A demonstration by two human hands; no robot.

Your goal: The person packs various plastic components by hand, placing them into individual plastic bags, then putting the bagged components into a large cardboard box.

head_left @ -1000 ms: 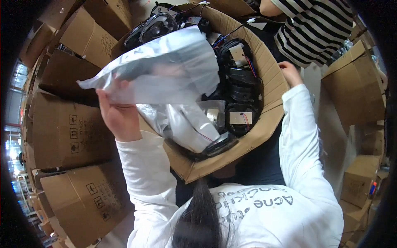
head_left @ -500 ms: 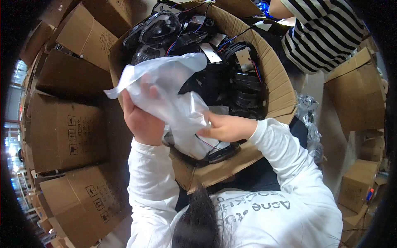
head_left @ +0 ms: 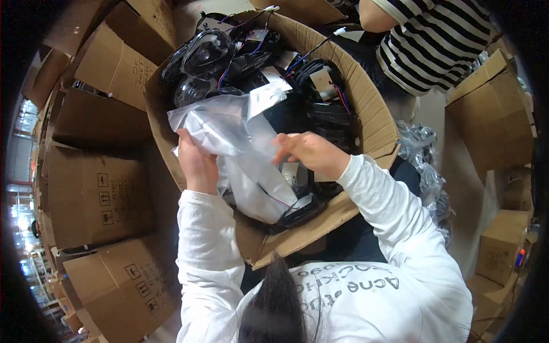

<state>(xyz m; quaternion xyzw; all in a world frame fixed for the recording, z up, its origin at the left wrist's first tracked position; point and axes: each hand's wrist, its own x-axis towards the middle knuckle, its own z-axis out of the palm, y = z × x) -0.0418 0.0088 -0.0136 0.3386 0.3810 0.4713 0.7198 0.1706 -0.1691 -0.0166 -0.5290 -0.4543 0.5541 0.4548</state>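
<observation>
My left hand point(head_left: 198, 164) is closed on the edge of a translucent plastic bag point(head_left: 214, 131), which hangs over a big open cardboard box point(head_left: 374, 108). Just right of the bag, my right hand point(head_left: 314, 153) has its fingers apart and slightly bent, with nothing seen in them. White plastic point(head_left: 257, 191) lies below the bag on the near side of the box; whether it is part of the same bag I cannot tell. Black lamp units with clear lenses point(head_left: 207, 52) fill the box, trailing thin wires with a white connector point(head_left: 339, 31).
Brown cartons point(head_left: 97, 194) line my left side. At the upper right is a person in a striped shirt point(head_left: 437, 46). Crumpled clear plastic bags point(head_left: 426, 166) lie right of the box, and more cartons point(head_left: 494, 114) stand beyond.
My right hand has let go of the bag and opened out a little up and to the right. The bag's upper part has folded down over my left hand's side.
</observation>
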